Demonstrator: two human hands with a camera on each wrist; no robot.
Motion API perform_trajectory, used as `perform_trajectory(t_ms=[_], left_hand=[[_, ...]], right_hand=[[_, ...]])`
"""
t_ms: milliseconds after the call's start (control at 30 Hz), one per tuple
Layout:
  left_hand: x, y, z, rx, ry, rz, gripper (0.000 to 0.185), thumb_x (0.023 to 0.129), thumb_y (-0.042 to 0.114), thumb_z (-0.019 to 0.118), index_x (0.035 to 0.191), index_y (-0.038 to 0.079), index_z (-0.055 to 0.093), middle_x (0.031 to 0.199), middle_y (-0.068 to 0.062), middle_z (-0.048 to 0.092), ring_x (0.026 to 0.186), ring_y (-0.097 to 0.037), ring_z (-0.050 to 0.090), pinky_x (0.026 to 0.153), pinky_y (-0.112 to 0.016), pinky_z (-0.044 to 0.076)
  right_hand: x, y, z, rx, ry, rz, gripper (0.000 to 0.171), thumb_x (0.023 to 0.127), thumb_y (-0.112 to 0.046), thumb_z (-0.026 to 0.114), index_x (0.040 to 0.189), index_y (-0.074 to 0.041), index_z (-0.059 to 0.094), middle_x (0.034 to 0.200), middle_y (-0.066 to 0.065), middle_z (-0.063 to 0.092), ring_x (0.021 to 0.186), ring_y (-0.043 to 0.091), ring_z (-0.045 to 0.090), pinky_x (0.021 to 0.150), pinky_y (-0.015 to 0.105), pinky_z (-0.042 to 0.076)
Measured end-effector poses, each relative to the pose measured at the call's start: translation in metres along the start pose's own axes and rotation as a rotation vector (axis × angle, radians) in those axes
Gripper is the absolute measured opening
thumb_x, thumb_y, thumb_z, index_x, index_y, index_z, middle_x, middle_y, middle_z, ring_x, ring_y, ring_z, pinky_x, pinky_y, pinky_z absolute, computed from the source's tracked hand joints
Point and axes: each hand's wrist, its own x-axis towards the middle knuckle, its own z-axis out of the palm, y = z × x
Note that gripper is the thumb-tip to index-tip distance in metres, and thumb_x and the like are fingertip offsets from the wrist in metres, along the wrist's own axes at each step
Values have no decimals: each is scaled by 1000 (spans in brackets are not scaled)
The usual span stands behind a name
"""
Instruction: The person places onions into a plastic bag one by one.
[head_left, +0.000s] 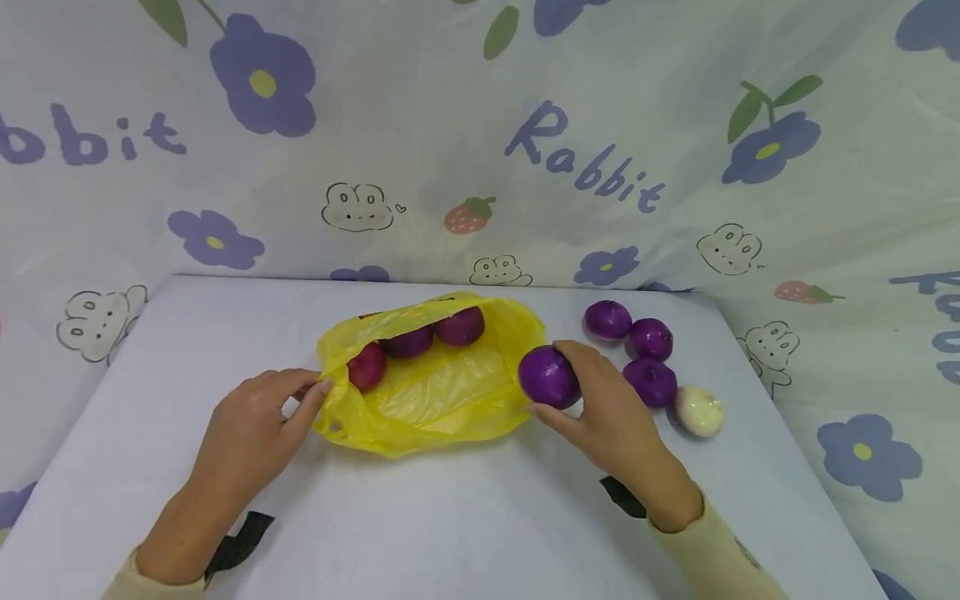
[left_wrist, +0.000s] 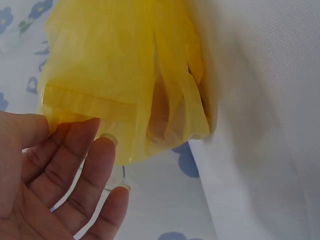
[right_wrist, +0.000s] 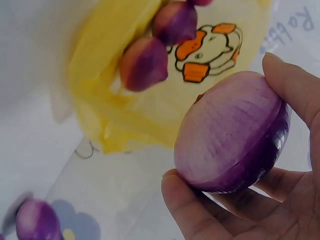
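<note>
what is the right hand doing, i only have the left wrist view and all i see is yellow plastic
Observer: The right hand holds a purple onion right beside the yellow plastic bag.
Operator: anything in the bag already
Observer: Three reddish onions lie inside it.
Operator: any more waiting outside
Observer: Three purple onions and one pale onion sit on the table to the right of the bag.

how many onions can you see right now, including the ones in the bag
8. Three sit inside the yellow bag. The right hand holds one. Four lie on the table to its right, and a pale one. More may be hidden in the bag.
</note>
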Motion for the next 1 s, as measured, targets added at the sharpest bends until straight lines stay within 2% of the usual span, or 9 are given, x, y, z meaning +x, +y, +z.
perform_trajectory(t_ms=[200,367,500,800,1000], left_hand=[[0,0,-1,6,5,-1,17,90,10,82,105,4,78,82,-1,73,73,-21,61,61,-41,55],[-1,1,-2,6,-3,-11,17,90,11,81,106,4,78,83,0,73,74,-20,61,60,-38,55],[-1,1,-2,6,-6,-13,16,91,12,81,105,4,78,83,0,73,73,-20,60,59,-38,53],[-1,3,-3,14,-14,-24,17,92,12,80,106,3,78,84,-1,73,74,-21,60,61,-41,55],[0,5,-5,9,-14,-23,16,92,12,80,106,3,78,84,-2,74,76,-23,63,63,-44,56]], right_hand=[[5,-13,15,8,-40,-70,84,85,-40,89,149,-5,46,143,14,57,125,30,59,105,46,52],[9,-21,27,4,-64,-52,87,86,-43,87,151,-3,44,143,15,57,125,31,59,103,45,53],[12,-23,34,8,-79,-51,83,86,-41,88,149,-5,46,141,13,59,120,30,60,101,44,55],[12,-28,49,14,-108,-68,83,88,-41,87,151,-8,44,147,13,55,128,29,57,103,43,54],[15,-32,56,25,-96,-126,83,88,-41,85,153,-9,45,151,13,52,134,29,53,107,42,50]])
